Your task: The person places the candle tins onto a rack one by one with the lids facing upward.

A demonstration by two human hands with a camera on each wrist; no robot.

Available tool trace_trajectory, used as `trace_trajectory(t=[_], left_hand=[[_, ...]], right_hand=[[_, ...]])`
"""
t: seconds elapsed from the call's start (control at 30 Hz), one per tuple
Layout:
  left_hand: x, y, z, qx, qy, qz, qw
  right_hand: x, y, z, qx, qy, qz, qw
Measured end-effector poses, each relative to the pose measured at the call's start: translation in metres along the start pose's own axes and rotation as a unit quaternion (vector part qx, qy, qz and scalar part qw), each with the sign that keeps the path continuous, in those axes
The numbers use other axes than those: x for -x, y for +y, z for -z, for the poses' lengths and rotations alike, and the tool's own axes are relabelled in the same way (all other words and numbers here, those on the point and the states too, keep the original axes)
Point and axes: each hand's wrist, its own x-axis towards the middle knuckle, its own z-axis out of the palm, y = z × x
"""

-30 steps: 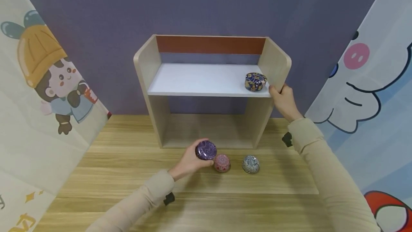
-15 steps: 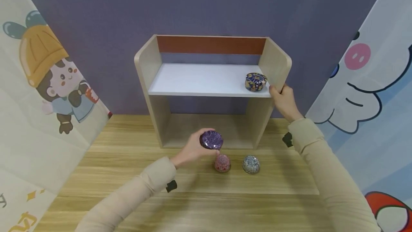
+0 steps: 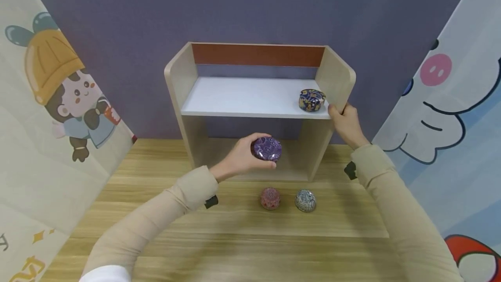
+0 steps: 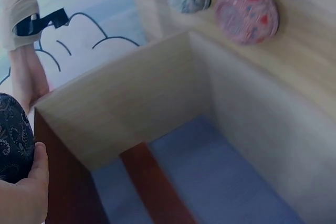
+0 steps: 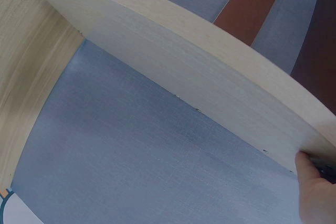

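My left hand [image 3: 250, 156] holds a round purple patterned tin [image 3: 267, 149] between thumb and fingers, lid facing the head camera. The tin is in the air in front of the lower opening of a small wooden shelf unit [image 3: 338, 73]. At the left edge of the left wrist view, the same tin looks dark, with the thumb along its side. My right hand [image 3: 347, 124] grips the front edge of the unit's right side panel. Close to its thumb, a navy and gold patterned tin [image 3: 312, 100] sits on the white upper shelf [image 3: 242, 95].
In front of the unit, a pink-red tin [image 3: 270, 198] and a blue-white tin [image 3: 305, 200] stand on the wooden table [image 3: 156, 212]. A reddish-brown back rail [image 3: 258, 54] crosses the unit's top. Printed cartoon sheets hang at both sides.
My left hand has raised the purple tin up and slightly right, from beside the pink-red tin to before the lower opening. My right hand stays on the side panel.
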Motion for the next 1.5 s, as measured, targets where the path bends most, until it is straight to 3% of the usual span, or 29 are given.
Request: trace_trajectory(t=[0.3, 0.77, 1.13, 1.5], left_hand=[[-0.025, 0.029, 0.019, -0.041, 0.021, -0.018, 0.9988], [-0.055, 0.052, 0.032, -0.044, 0.04, -0.032, 0.9977], [-0.081, 0.061, 0.039, -0.038, 0.048, -0.017, 0.998], [-0.104, 0.051, 0.042, -0.011, 0.037, 0.014, 0.9992]], right_hand=[[0.001, 0.001, 0.003, 0.001, -0.01, -0.001, 1.0], [-0.001, -0.001, 0.0, -0.008, -0.006, -0.007, 0.9999], [0.0, 0.001, 0.002, -0.004, -0.012, -0.01, 0.9999], [0.0, 0.002, 0.001, -0.016, -0.009, -0.001, 0.9998]])
